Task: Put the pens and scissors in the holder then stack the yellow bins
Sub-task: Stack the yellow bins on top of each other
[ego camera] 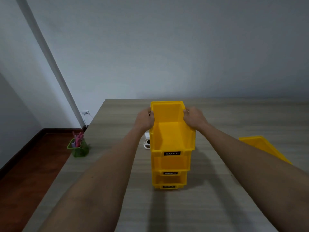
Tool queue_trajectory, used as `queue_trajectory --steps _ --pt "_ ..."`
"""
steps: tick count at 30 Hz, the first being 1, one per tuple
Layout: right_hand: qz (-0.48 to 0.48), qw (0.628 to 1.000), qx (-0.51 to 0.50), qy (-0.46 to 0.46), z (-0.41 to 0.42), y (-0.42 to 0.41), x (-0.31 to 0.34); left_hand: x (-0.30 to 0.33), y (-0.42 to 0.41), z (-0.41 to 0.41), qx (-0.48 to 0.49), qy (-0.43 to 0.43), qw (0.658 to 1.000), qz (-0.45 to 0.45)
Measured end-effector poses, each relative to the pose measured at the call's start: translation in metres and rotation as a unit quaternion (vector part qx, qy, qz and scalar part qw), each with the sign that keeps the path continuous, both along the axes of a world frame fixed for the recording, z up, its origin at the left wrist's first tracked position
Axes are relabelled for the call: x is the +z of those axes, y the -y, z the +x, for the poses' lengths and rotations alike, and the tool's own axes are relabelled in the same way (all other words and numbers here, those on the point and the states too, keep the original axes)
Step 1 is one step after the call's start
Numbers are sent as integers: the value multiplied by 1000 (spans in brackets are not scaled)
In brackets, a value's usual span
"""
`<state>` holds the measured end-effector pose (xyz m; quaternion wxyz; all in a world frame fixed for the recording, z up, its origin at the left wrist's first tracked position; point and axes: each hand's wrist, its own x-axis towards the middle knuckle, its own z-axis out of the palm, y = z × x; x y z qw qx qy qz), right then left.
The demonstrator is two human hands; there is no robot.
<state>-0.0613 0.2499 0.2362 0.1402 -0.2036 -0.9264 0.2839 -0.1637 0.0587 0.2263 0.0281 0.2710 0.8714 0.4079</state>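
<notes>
you can read "matall" in white on a black label on the front lip of the top yellow bin (172,131). the middle bin (170,163) and bottom bin (168,180) carry like labels, blurrier.

Plain room: wooden desk (117,164), bare wall (167,47)

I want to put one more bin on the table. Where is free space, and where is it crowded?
Free: the near table in front of the stack, and the strip between the stack and the holder. Crowded: the stack's right, where the right arm crosses toward the loose bin; a white object sits behind the stack's left.
</notes>
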Motion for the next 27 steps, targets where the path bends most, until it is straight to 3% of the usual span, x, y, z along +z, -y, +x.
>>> queue_trajectory --steps 19,27 --pt "16 1000 -15 -6 3 3 -14 -3 4 3 -34 7 999 7" --pt "8 1000 -18 -11 2 2 -15 -8 3 6 -14 34 998 56"
